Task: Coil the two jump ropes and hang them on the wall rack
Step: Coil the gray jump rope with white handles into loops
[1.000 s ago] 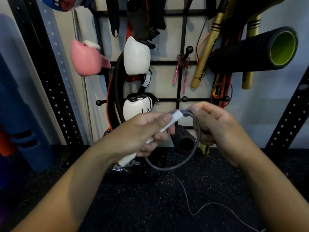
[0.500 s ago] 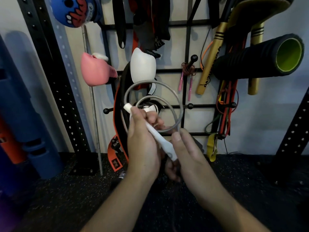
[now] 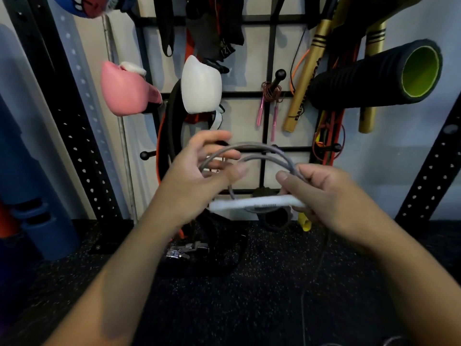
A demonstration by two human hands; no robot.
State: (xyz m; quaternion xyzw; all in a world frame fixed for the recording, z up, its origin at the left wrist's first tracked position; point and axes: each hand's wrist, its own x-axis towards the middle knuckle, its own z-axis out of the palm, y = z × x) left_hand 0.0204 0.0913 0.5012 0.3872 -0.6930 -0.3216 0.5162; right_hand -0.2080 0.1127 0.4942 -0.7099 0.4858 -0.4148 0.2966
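Grey cord jump rope point(image 3: 259, 151) with white handle point(image 3: 254, 204) held mid-air before black wall grid rack point(image 3: 270, 93), 2 loops formed. Right hand point(image 3: 331, 196) grip closed on handle and cord. Left hand point(image 3: 199, 176) fingers loosely curled around loops. Open air beneath hands. Cord tail trails onto black speckled rubber floor point(image 3: 224, 308). Pink-handled coiled rope point(image 3: 270, 101) hangs on rack peg.

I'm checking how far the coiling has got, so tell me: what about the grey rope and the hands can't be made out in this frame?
- Head view: the grey jump rope's tail runs off the bottom edge, so the length left is unknown.
- Its second handle is out of frame; only one white handle shows.
- The left hand is motion-blurred, so its grip on the loops is unclear.
- The right hand covers the handle's end.
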